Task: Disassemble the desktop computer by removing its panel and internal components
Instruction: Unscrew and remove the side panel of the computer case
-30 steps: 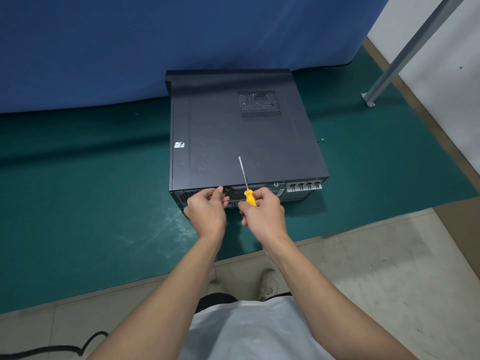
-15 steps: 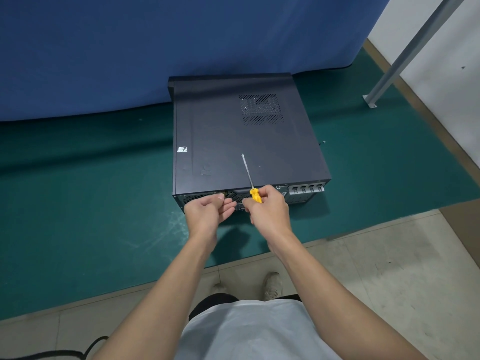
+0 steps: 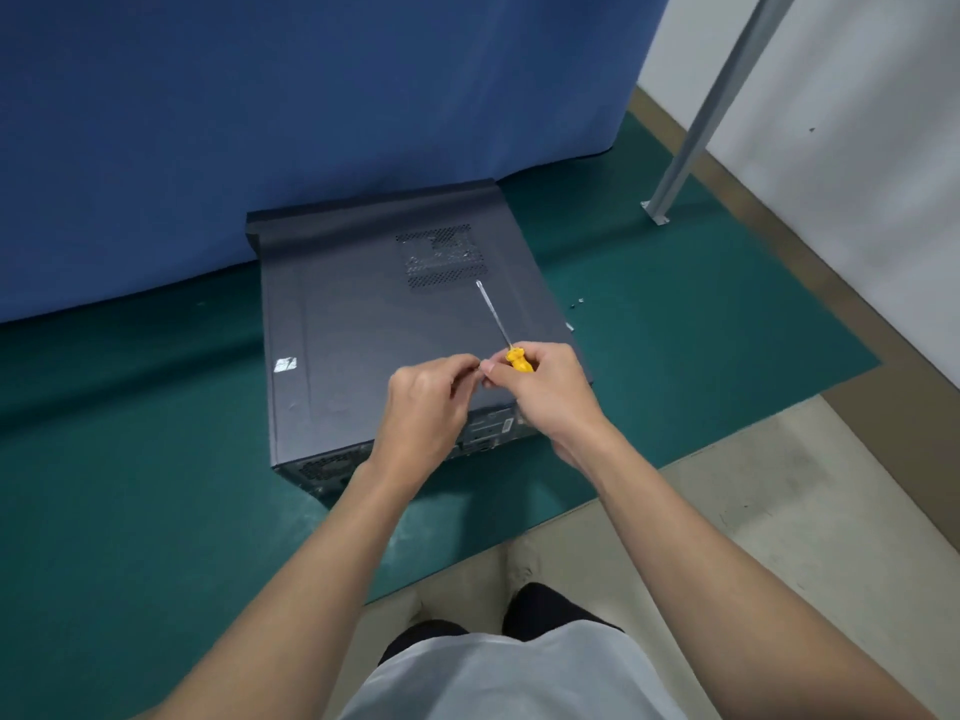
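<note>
**Hands meet above the case's near edge**

The case lies flat on the mat at frame centre, its length running away toward the top. The right hand grips the screwdriver, shaft pointing up-left over the panel. The left hand curls its fingers against the right's fingertips, perhaps pinching a screw; I cannot tell.

Lighting: bright, even, diffuse, from overhead.
Shadows: soft dark band across green mat below blue curtain.
Glare: dull sheen on computer case top; thin glint along screwdriver shaft.
Sharpness: slightly soft throughout; vent grille smeared.
Distortion: wide-angle; metal post leans at right edge.
</note>
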